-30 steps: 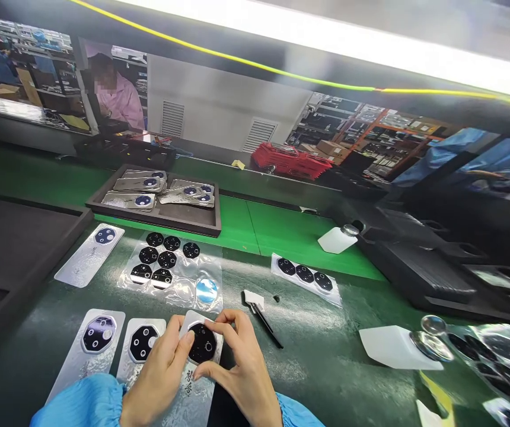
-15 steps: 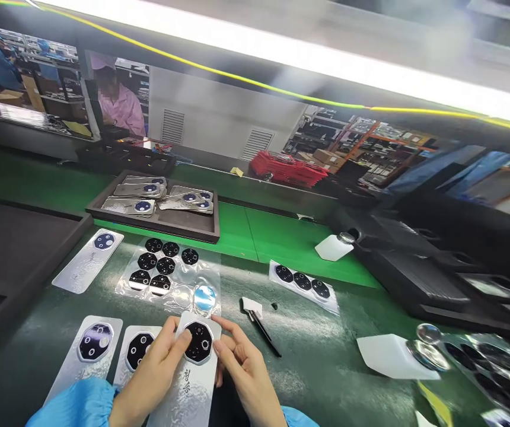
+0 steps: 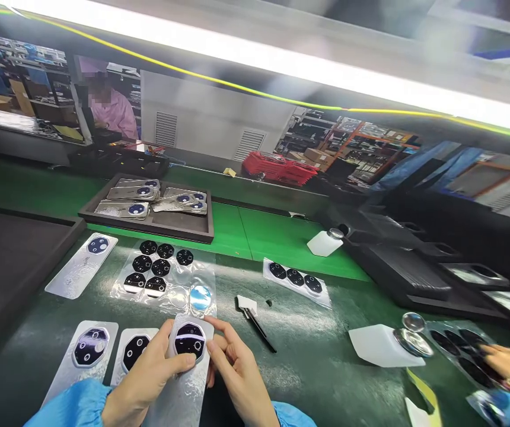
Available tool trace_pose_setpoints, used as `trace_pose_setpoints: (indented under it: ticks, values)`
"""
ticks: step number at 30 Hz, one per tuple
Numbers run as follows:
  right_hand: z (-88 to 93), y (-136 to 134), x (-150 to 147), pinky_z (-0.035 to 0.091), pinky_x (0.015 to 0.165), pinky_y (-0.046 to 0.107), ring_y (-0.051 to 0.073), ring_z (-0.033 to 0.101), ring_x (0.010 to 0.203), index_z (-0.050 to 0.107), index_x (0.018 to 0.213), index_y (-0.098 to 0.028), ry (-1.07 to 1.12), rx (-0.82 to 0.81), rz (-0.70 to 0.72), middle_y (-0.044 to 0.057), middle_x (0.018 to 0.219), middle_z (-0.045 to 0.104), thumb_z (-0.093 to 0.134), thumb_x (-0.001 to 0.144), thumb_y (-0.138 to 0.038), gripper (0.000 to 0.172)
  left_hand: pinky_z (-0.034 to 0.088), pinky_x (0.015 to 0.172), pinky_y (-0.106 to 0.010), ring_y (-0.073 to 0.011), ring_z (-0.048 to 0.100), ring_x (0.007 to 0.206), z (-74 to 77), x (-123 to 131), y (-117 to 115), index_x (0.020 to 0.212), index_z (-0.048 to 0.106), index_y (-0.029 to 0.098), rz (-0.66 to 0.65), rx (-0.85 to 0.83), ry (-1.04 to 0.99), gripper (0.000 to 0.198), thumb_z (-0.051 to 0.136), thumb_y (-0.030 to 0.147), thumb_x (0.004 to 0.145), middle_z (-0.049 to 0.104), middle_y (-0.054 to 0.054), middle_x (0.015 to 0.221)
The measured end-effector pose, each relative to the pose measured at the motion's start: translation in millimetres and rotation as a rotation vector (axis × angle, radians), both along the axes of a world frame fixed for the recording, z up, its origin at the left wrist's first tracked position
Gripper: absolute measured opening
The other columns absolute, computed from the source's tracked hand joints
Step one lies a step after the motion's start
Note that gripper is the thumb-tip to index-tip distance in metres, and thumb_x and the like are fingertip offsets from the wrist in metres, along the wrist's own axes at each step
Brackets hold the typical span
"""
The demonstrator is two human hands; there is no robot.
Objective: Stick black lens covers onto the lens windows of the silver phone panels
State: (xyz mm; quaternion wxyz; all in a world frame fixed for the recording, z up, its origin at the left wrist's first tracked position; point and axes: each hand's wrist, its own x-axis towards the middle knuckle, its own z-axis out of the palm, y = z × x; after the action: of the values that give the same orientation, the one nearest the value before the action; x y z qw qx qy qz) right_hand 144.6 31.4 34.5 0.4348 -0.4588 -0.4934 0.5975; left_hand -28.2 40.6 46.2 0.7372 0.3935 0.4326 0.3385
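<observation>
Back cover sits at the near edge of the worktop, gripped at its top end by the left hand and right hand. Two more covers lie just left of it, a lens sheet beyond and a swab to the right. The back cover is silvery and patterned, with a black octagonal camera lens.

No writing is legible on the back cover or elsewhere.

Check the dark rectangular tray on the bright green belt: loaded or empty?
Loaded: the dark rectangular tray holds several silver phone back covers, some overlapping.
</observation>
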Motion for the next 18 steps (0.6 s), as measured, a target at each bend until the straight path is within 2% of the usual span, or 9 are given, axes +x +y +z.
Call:
trace_pose_setpoints:
  ticks: [3,6,8,10,12,13,16,18]
  values:
    - [-6.3,0.5,-2.4,0.044,0.054,0.025,0.011,0.052,0.052,0.050,0.125,-0.017,0.050,-0.008,-0.029,-0.005,0.062,0.055,0.058,0.092,-0.056,0.052,0.044,0.092,-0.035,-0.0246,0.061,0.109,0.3,0.5,-0.6,0.117,0.052,0.020,0.009,0.017,-0.025,0.043,0.071,0.035,0.081,0.069,-0.005,0.110]
    - [-13.8,1.3,-5.6,0.042,0.049,0.023,0.011,0.051,0.054,0.043,0.132,-0.022,0.166,-0.049,-0.031,-0.002,0.076,0.061,0.074,0.080,-0.054,0.068,0.044,0.099,-0.039,-0.0287,0.057,0.120,-4.7,1.0,-1.6,0.125,0.050,0.021,0.023,0.073,-0.037,0.049,0.069,0.038,0.083,0.064,-0.009,0.128]
    - [-15.4,1.5,-7.2,0.042,0.048,0.022,0.011,0.051,0.059,0.051,0.123,-0.021,0.191,-0.080,-0.010,0.000,0.082,0.062,0.079,0.074,-0.053,0.065,0.038,0.109,-0.041,-0.0318,0.045,0.135,-12.1,0.4,-3.3,0.130,0.049,0.022,0.050,0.104,0.052,0.055,0.068,0.041,0.082,0.054,-0.010,0.144]
    - [-13.7,1.1,-7.8,0.042,0.050,0.022,0.011,0.050,0.062,0.060,0.103,-0.018,0.157,-0.089,-0.007,0.001,0.080,0.059,0.078,0.075,-0.054,0.049,0.025,0.119,-0.044,-0.0328,0.025,0.148,-21.2,-1.3,-5.8,0.138,0.045,0.022,0.072,0.110,0.182,0.065,0.067,0.045,0.082,0.038,-0.010,0.157]
    - [-10.8,0.2,-7.7,0.040,0.049,0.022,0.010,0.046,0.060,0.062,0.089,-0.017,0.120,-0.087,-0.028,0.000,0.075,0.056,0.075,0.077,-0.057,0.044,0.013,0.123,-0.044,-0.0311,0.009,0.152,-28.7,-3.8,-8.5,0.146,0.036,0.021,0.056,0.106,0.278,0.074,0.064,0.049,0.083,0.026,-0.008,0.163]
    - [-9.8,-0.2,-7.5,0.038,0.048,0.022,0.010,0.043,0.057,0.061,0.086,-0.017,0.110,-0.086,-0.043,-0.001,0.072,0.053,0.073,0.078,-0.058,0.044,0.010,0.124,-0.045,-0.0302,0.005,0.153,-30.8,-5.0,-9.6,0.149,0.032,0.020,0.036,0.100,0.307,0.078,0.062,0.051,0.084,0.022,-0.009,0.164]
    - [-11.3,-0.7,-7.0,0.033,0.047,0.022,0.008,0.036,0.053,0.059,0.081,-0.018,0.111,-0.088,-0.077,-0.004,0.065,0.045,0.068,0.081,-0.060,0.043,0.012,0.123,-0.044,-0.0306,0.009,0.152,-27.9,-7.8,-10.3,0.149,0.031,0.019,-0.003,0.073,0.333,0.082,0.063,0.053,0.082,0.023,-0.011,0.163]
    - [-15.4,-0.5,-7.3,0.033,0.050,0.022,0.009,0.036,0.056,0.056,0.078,-0.019,0.134,-0.087,-0.097,-0.005,0.065,0.042,0.067,0.082,-0.060,0.043,0.024,0.118,-0.042,-0.0319,0.028,0.146,-19.8,-8.0,-7.7,0.140,0.044,0.022,-0.009,0.105,0.311,0.068,0.063,0.054,0.083,0.041,-0.012,0.153]
